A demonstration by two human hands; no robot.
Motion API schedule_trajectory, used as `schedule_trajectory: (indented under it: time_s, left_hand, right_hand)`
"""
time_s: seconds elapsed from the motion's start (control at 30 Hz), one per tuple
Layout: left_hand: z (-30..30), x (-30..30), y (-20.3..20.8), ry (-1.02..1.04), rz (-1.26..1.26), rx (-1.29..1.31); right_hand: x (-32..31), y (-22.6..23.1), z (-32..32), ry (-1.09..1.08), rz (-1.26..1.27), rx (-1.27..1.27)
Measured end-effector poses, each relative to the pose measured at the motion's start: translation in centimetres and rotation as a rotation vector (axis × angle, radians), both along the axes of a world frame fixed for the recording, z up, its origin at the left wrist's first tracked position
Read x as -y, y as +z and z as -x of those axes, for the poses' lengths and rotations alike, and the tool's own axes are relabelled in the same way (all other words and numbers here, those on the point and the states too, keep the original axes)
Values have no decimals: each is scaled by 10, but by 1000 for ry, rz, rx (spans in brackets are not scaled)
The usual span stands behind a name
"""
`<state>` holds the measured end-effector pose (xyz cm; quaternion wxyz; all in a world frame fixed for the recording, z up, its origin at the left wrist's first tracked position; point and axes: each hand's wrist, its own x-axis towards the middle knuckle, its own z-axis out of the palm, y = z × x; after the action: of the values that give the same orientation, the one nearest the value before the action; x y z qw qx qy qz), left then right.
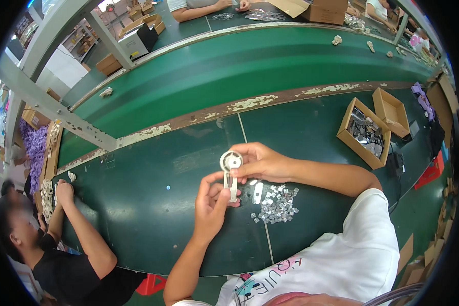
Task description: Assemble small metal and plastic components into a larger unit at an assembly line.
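Between my hands, above the dark green table, is a cream plastic shell (225,159) with a round, ring-shaped head and a narrow straight handle. My left hand (209,213) grips the lower end of the handle, thumb in front. At the neck, just below the ring, my right hand (264,163) pinches the same shell between thumb and fingers. Inside the handle a darker slot shows, but its contents are too small to make out. A white oblong plastic part (258,193) lies by my right hand, beside a pile of small, shiny, clear-looking square pieces (279,205).
An open cardboard box (348,122) of flat dark and silvery pieces stands at the right, against another cardboard box (391,113). A green conveyor belt (204,71) runs beyond the table's raised edge. At the left, a co-worker's arm (86,232) reaches over the table.
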<state>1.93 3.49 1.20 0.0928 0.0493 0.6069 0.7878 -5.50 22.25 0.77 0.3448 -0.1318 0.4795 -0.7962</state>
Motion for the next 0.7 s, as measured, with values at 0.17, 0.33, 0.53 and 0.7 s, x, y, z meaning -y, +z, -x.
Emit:
schedule_trajectory:
  time_s: [0.17, 0.33, 0.53, 0.7]
  left_hand:
    - [2, 17, -8, 27, 626, -344]
    - [3, 20, -3, -82, 485, -67]
    - [-2, 17, -5, -160, 591, -182]
    - [-6, 15, -8, -163, 571, -160]
  right_hand:
    - [1, 2, 5, -56, -123, -181]
    - [2, -1, 2, -37, -39, -204]
    - [0, -2, -2, 40, 28, 25]
    - [-3, 5, -6, 36, 1, 36]
